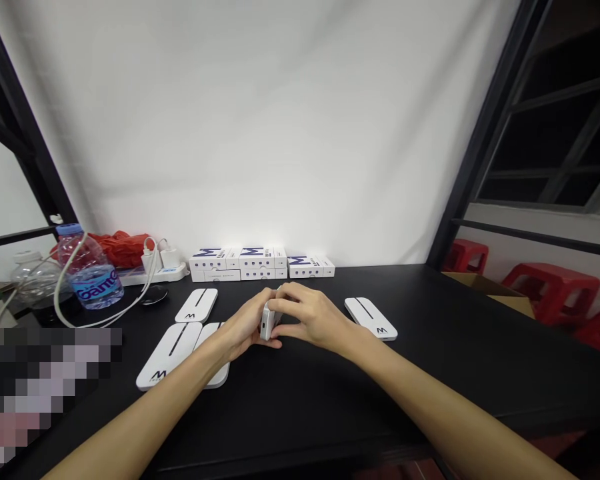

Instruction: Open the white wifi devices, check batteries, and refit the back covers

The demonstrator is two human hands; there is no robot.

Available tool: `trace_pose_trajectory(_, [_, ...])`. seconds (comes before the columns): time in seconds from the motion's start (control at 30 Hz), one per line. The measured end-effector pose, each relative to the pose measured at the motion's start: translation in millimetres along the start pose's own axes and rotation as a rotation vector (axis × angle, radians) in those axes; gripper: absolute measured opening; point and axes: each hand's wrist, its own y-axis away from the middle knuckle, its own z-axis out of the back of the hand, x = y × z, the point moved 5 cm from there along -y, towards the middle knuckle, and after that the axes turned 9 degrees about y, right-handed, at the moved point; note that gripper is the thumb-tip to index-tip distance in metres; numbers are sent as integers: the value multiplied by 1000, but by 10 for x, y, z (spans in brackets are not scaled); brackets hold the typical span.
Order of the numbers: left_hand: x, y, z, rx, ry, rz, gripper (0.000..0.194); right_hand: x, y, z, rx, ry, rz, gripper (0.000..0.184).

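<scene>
While we are holding a white device (267,323) on edge over the middle of the black surface (430,353), its narrow end, dark slot showing, is facing us. Our left hand (247,323) is gripping it from the left; our right hand (307,313) is pinching it from the right, fingers above, thumb below. Contact with the surface: we are not managing to tell.

Left of the hands, three flat white slabs are lying close together: a rear slab (197,305), a front slab (167,357), and a third slab (219,379), partly hidden by our left forearm (180,390). A lone slab (371,318) is lying beyond the right forearm (385,363).

Farther back, white printed boxes (263,263) are standing near the wall (280,133). Far left, we are noting a bottle (93,277).
</scene>
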Motion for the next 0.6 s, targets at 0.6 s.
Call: trace_pose_trajectory(0.6, [29, -6, -2, 85, -153, -19, 29, 130, 14, 66, -26, 132, 104, 28])
